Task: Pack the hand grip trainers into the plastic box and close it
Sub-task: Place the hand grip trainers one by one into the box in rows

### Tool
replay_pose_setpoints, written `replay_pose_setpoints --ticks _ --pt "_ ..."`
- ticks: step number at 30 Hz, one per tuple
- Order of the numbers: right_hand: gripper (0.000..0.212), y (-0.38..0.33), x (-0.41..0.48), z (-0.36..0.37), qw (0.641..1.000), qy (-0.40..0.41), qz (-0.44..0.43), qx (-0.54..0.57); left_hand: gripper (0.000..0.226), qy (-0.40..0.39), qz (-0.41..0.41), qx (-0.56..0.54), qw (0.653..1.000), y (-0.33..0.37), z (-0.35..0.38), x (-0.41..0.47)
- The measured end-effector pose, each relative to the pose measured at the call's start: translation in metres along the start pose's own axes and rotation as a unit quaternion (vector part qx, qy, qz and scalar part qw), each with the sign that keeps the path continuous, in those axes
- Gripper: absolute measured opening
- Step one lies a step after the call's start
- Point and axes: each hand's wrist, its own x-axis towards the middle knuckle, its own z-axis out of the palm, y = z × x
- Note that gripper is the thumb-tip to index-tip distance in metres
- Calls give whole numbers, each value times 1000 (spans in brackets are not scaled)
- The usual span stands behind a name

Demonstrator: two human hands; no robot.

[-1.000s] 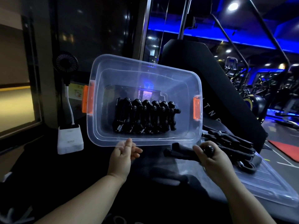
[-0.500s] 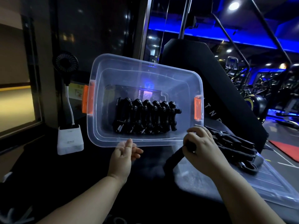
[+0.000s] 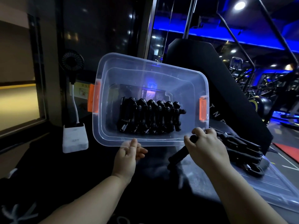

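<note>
- One plastic box [image 3: 186, 88], clear, with orange latches [image 3: 93, 99] on its left and right ends; it stands tilted, mouth toward the viewer, lid off.
- Several hand grip trainers, packed [image 3: 148, 117]: black, standing side by side in a row on the box floor, springs toward the near wall. The right part of the floor is free.
- One left hand [image 3: 127, 152]: at the near rim of the box, one finger straight against it and the rest loosely curled. Whether it pinches the rim or only props it cannot be told.
- One right hand [image 3: 208, 147]: fingers wrapped round the upper end of a single trainer [image 3: 179, 155], just beside the near right corner of the box; the trainer's handles hang down and to the left.
- One pile of loose trainers [image 3: 239, 149]: lying on the lid [image 3: 258, 183], right of the box.
- One small fan [image 3: 72, 62] on a white base [image 3: 75, 139]: left of the box.
- Risk, judged: the box rests on little support, so a push from the incoming trainer could tip it flat or slide it off the left hand.
- Risk, judged: dangling handles could catch the near rim or knock the standing row over, costing the space that the pile needs.
- Risk, judged: the lid cannot be used until the pile is cleared from it.
</note>
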Motion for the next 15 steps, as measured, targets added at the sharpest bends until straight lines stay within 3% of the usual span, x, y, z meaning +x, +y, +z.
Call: replay_pose_setpoints --ticks 8,15 --pt "22 -8 -2 2 999 -21 2 44 35 19 -4 26 999 -2 -1 -2" --pt "27 -3 6 2 993 -72 -20 97 20 59 26 21 998 6 1 -7"
